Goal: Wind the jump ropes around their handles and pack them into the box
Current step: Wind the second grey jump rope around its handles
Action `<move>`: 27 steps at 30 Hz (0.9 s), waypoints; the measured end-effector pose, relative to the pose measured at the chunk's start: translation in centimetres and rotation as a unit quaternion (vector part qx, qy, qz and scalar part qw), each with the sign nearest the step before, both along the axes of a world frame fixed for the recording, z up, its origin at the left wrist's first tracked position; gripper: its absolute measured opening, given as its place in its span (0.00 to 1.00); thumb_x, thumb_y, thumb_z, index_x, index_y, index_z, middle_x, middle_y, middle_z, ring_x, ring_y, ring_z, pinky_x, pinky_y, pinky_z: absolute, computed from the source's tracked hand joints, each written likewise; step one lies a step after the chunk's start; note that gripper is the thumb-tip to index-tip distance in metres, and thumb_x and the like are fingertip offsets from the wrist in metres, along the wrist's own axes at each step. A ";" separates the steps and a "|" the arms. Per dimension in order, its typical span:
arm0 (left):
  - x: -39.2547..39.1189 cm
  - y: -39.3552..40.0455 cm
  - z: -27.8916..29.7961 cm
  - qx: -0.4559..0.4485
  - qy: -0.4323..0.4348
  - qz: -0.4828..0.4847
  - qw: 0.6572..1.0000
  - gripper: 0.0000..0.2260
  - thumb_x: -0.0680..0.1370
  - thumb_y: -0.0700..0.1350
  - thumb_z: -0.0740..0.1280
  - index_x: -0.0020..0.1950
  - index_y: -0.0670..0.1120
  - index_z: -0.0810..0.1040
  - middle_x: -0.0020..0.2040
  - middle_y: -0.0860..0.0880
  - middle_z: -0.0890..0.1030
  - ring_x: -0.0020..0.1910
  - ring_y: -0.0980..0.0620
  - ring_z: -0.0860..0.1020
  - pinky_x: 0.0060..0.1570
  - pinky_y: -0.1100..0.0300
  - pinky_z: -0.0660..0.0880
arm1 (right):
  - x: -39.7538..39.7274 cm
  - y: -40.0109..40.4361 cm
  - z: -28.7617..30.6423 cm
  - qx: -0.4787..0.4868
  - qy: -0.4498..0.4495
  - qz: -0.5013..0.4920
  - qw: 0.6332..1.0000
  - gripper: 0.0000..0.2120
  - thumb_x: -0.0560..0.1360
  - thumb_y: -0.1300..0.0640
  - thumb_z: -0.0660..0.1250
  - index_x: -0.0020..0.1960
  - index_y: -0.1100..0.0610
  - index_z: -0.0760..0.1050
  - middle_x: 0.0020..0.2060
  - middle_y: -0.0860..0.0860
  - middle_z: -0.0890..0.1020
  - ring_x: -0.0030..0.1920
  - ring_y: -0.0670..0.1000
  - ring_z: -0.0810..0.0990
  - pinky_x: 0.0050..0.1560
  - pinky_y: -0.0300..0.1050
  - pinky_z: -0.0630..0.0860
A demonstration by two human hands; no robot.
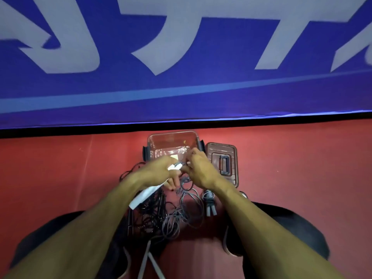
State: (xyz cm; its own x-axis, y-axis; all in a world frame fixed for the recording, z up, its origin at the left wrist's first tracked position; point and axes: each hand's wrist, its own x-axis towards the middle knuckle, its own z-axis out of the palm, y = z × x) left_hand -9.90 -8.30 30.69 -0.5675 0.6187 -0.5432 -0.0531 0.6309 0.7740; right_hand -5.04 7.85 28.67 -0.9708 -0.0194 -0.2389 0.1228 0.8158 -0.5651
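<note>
My left hand grips a pair of white jump-rope handles that slant down to the left. My right hand pinches the grey rope at the handles' top end. Both hands hover just in front of a clear plastic box with dark side latches, standing on the red floor. Loose grey rope and a tangle of black rope lie on the floor beneath my hands. A wound grey jump rope lies to the right of them.
The box's brown lid with a handle lies right of the box. A blue banner with large pale letters stands behind it. My knees in dark trousers flank the ropes. Two pale sticks lie near the bottom edge.
</note>
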 end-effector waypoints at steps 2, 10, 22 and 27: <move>-0.1 -0.3 0.5 0.004 -0.009 -0.008 1.000 0.05 0.85 0.38 0.60 0.57 0.39 0.75 0.43 0.37 0.84 0.39 0.44 0.85 0.42 0.52 0.83 | -0.8 -0.1 0.4 0.002 -0.008 0.025 1.000 0.06 0.79 0.62 0.65 0.51 0.64 0.78 0.53 0.62 0.81 0.56 0.63 0.78 0.52 0.51 0.72; -3.3 0.0 2.0 0.037 0.010 -0.018 0.999 0.08 0.85 0.38 0.60 0.50 0.49 0.75 0.41 0.42 0.86 0.41 0.44 0.86 0.42 0.54 0.82 | -3.5 0.6 1.8 -0.047 -0.001 0.022 0.999 0.02 0.79 0.58 0.65 0.48 0.56 0.76 0.42 0.57 0.86 0.49 0.60 0.84 0.52 0.56 0.79; -3.5 0.3 3.3 0.073 0.036 0.062 0.995 0.09 0.82 0.43 0.67 0.57 0.49 0.68 0.40 0.43 0.81 0.33 0.50 0.79 0.36 0.53 0.77 | -3.8 2.1 4.1 -0.194 0.012 -0.022 0.981 0.05 0.77 0.62 0.65 0.47 0.53 0.78 0.38 0.53 0.85 0.41 0.54 0.84 0.47 0.54 0.81; -3.0 -1.5 3.6 0.087 -0.004 0.076 0.993 0.10 0.78 0.43 0.72 0.56 0.47 0.74 0.38 0.44 0.82 0.34 0.48 0.80 0.37 0.53 0.77 | -3.1 1.8 5.3 -0.329 -0.066 -0.033 0.941 0.06 0.77 0.65 0.66 0.44 0.57 0.79 0.44 0.64 0.85 0.46 0.64 0.84 0.61 0.64 0.78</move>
